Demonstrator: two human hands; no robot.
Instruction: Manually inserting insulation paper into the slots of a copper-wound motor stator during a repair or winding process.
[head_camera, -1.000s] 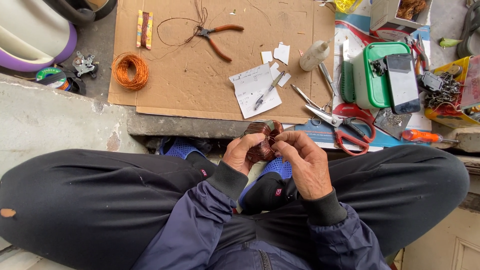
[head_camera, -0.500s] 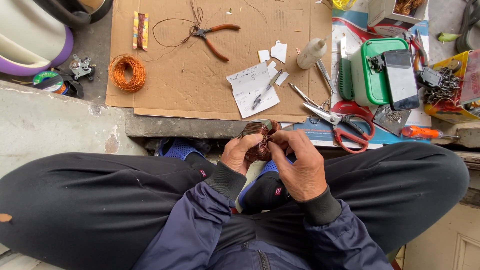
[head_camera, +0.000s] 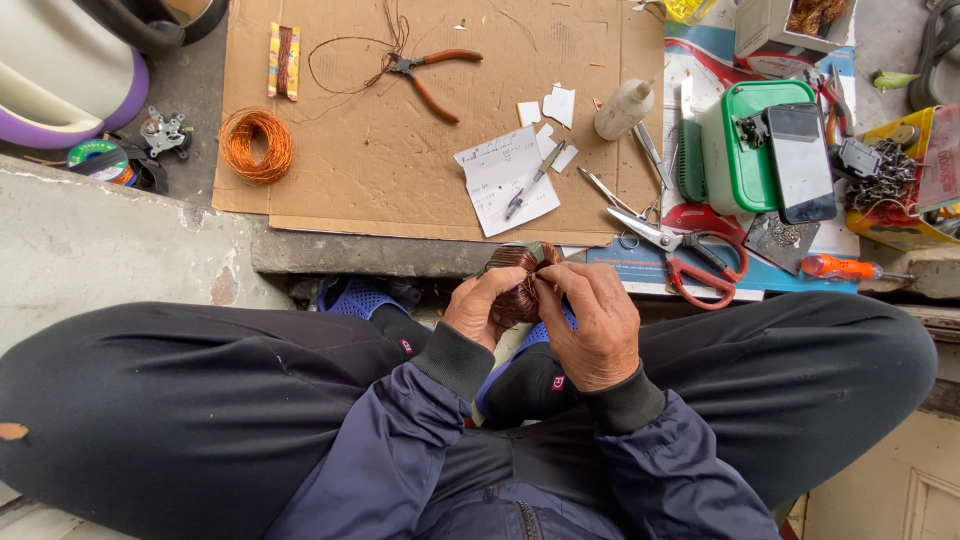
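We hold a copper-wound coil (head_camera: 517, 283) over our lap, just below the cardboard sheet's (head_camera: 400, 190) edge. Our left hand (head_camera: 482, 308) cups it, fingers curled shut around it; our right hand (head_camera: 597, 325) pinches its windings.

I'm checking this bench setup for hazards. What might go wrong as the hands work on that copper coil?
Both the left hand and the right hand grip the copper-wound coil over the lap, unsupported; it may slip. The open scissors lie close, so a reach could nick a finger.
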